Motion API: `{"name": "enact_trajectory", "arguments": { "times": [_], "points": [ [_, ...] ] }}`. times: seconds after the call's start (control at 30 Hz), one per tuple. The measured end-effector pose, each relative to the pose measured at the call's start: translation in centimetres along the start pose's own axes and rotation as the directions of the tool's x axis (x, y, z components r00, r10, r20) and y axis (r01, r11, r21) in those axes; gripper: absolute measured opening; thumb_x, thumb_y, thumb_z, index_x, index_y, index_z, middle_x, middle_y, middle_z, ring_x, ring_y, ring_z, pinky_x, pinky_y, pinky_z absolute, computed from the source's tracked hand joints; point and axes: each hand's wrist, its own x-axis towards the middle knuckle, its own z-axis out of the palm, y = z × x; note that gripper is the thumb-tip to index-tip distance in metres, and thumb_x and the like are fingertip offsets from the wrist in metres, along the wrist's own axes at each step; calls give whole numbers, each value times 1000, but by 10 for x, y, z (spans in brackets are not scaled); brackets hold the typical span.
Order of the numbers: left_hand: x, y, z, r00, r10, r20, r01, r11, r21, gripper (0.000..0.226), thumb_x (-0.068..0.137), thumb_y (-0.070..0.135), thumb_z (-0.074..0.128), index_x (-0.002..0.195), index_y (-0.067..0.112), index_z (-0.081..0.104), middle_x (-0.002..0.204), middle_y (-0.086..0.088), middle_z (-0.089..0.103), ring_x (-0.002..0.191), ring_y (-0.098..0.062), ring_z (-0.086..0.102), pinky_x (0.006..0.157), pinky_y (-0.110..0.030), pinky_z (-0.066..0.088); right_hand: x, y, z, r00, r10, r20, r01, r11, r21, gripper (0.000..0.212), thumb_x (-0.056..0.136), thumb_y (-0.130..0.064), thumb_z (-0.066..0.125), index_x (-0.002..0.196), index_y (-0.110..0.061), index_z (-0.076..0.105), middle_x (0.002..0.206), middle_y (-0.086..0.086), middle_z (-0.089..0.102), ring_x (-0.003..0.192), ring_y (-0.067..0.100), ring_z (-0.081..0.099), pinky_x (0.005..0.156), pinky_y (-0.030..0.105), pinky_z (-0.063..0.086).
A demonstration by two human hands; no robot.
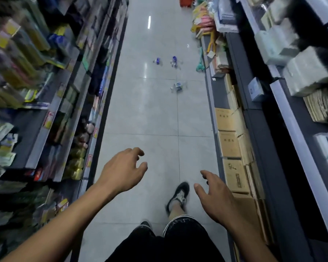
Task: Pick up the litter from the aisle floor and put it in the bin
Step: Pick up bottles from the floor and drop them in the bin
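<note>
Three crumpled plastic bottles lie on the grey tiled aisle floor ahead: one with a blue label (157,60) at the left, a second with a blue label (174,61) to its right, and a nearer one with a pale label (178,86). A small white scrap (187,45) lies farther along. My left hand (123,169) and my right hand (213,195) are held out low over the floor, fingers loosely curled, holding nothing, well short of the bottles. A red bin-like object (186,1) shows at the far end, mostly cut off.
Stocked shelves (51,103) line the left side, and shelves with brown boxes (233,144) and paper stacks line the right. My shoe (179,196) is forward on the tiles between my hands. The aisle runs straight ahead between the shelf bases.
</note>
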Motion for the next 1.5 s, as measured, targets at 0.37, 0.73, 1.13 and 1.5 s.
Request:
{"name": "enact_trajectory", "arguments": {
  "times": [0.37, 0.73, 1.13, 1.5],
  "points": [
    [185, 73, -32, 999, -39, -22, 39, 999, 18, 42, 90, 50, 49, 128, 32, 55, 115, 11, 65, 100, -13, 61, 82, -35, 52, 186, -2, -93, 999, -15, 31, 14, 1000, 25, 57, 97, -52, 45, 149, -30, 36, 150, -9, 44, 135, 13, 43, 108, 37, 41],
    [285, 56, -70, 972, -218, -84, 214, 975, -56, 44, 90, 50, 49, 129, 32, 55, 117, 12, 64, 105, -12, 59, 86, -35, 52, 380, -87, -152, 968, -216, 126, 226, 971, -73, 58, 98, -53, 44, 150, -28, 36, 149, -6, 46, 134, 16, 44, 108, 38, 41],
    [461, -25, -161, 971, -232, -50, 227, 970, -83, 45, 91, 51, 47, 132, 33, 53, 121, 12, 63, 101, -10, 59, 79, -32, 49, 553, -216, -165, 979, -191, 68, 197, 976, -95, 58, 98, -52, 46, 150, -29, 35, 148, -6, 48, 132, 15, 47, 107, 42, 44],
    [640, -21, -235, 999, -45, -29, 45, 999, -26, 44, 91, 50, 48, 131, 33, 53, 119, 13, 64, 102, -11, 60, 71, -31, 43, 631, -242, -173, 1000, -18, 16, 19, 998, -58, 55, 99, -51, 46, 148, -29, 38, 145, -7, 49, 131, 14, 47, 104, 38, 44]
  ]
}}
